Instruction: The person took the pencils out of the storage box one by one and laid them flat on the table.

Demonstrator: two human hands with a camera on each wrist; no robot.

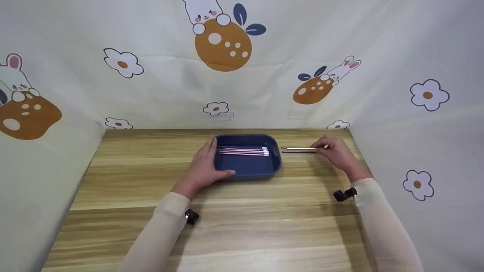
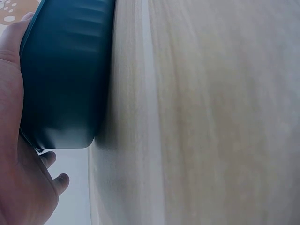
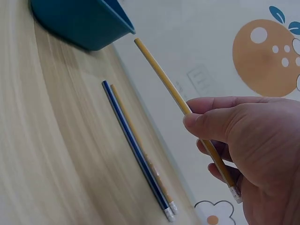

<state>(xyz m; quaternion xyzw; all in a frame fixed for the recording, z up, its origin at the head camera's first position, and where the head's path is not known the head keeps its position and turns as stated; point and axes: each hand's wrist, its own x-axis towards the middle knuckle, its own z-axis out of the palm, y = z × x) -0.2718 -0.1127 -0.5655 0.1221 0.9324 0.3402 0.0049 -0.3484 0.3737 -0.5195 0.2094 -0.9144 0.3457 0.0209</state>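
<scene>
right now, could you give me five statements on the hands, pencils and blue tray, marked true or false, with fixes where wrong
1. The right hand pinches a yellow pencil. True.
2. The left hand touches nothing. False: the left hand touches the left end of the blue tray.
3. A blue pencil and another yellow one lie side by side on the table. True.
4. The tray holds no pencils. False: several striped pencils lie in it.
5. The pinched pencil's eraser end points toward the tray. False: its other end does.
</scene>
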